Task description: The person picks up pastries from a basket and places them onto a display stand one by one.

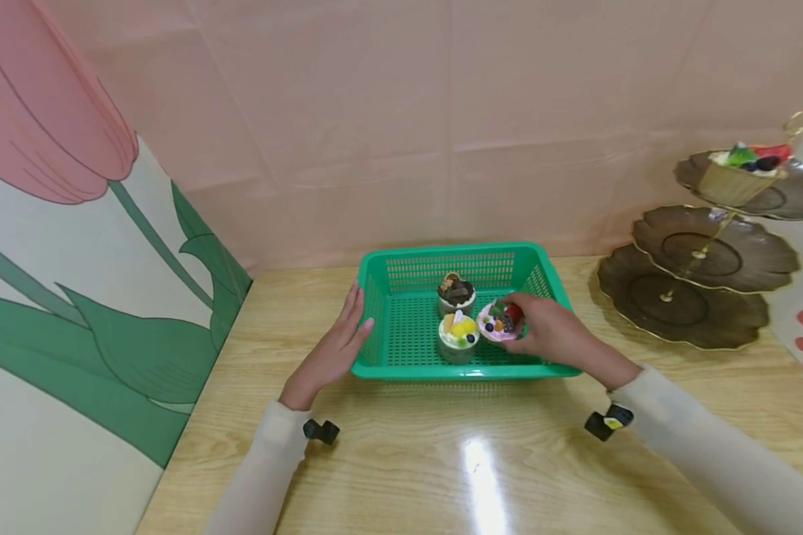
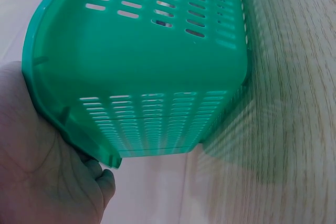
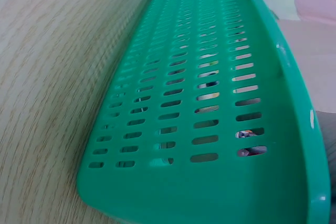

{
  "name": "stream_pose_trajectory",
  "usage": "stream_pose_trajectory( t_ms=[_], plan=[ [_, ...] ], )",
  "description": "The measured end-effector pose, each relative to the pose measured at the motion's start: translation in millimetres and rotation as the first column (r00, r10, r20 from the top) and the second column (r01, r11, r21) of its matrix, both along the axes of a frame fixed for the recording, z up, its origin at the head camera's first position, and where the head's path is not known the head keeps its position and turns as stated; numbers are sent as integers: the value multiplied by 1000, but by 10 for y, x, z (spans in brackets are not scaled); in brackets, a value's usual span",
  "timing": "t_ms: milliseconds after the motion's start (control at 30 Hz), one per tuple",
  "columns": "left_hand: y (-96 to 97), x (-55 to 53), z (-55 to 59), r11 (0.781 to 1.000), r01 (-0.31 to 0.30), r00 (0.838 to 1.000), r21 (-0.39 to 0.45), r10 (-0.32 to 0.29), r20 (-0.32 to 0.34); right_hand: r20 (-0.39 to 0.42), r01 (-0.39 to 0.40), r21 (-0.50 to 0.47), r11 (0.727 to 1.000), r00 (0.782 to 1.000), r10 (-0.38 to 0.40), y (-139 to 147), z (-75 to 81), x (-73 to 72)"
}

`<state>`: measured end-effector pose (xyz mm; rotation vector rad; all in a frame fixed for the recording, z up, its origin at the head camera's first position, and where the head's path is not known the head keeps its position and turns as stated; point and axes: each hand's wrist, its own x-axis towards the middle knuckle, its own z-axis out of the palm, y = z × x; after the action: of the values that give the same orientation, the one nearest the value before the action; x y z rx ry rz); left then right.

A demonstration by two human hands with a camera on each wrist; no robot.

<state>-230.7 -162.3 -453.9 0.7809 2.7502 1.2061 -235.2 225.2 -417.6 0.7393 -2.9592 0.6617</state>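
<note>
A green plastic basket [image 1: 401, 312] stands on the wooden table. Inside it are a cupcake with dark chocolate topping [image 1: 456, 293] and, in front of that, one with yellow fruit on white cream [image 1: 459, 336]. My right hand [image 1: 549, 327] reaches over the basket's right side and grips a pink-cream cupcake [image 1: 494, 321] topped with berries, fingers and thumb around its edge. My left hand [image 1: 337, 345] rests against the basket's left rim, its fingers straight. In the left wrist view, the palm [image 2: 47, 166] lies along that rim. The basket wall [image 3: 173, 103] hides the right hand in the right wrist view.
To the right stands a three-tiered brown stand [image 1: 682, 301] with scalloped plates. A cupcake with fruit [image 1: 739, 178] sits on its top plate. Pink cloth [image 1: 348, 134] hangs behind the table [image 1: 375, 461], and a wall with a tulip print [image 1: 53, 96] borders the left.
</note>
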Motion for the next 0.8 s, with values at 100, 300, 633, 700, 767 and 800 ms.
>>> stream_pose_trajectory(
  t_ms=[100, 300, 633, 700, 767, 800],
  plan=[
    [-3, -8, -6, 1000, -1, 1000, -5, 1, -7, -5, 2, -38, 999, 1000, -2, 4, 19, 10],
    [-5, -6, -4, 1000, -2, 1000, -4, 2, -10, 36, 20, -142, 990, 999, -15, 37, 38, 2],
    [3, 1, -8, 1000, 1, 1000, 3, -1, -9, 30, 49, -243, 969, 999, -43, 96, 125, 60],
    [0, -4, -14, 1000, -1, 1000, 1, 1, -10, 23, 50, -257, 965, 999, -45, 113, 134, 66],
    [-2, -6, -16, 1000, -3, 1000, 2, 3, -14, 16, 50, -271, 961, 999, -48, 129, 143, 71],
    [-2, -6, -14, 1000, -4, 1000, 3, 4, -16, 12, 53, -277, 959, 999, -51, 139, 147, 74]
  ],
)
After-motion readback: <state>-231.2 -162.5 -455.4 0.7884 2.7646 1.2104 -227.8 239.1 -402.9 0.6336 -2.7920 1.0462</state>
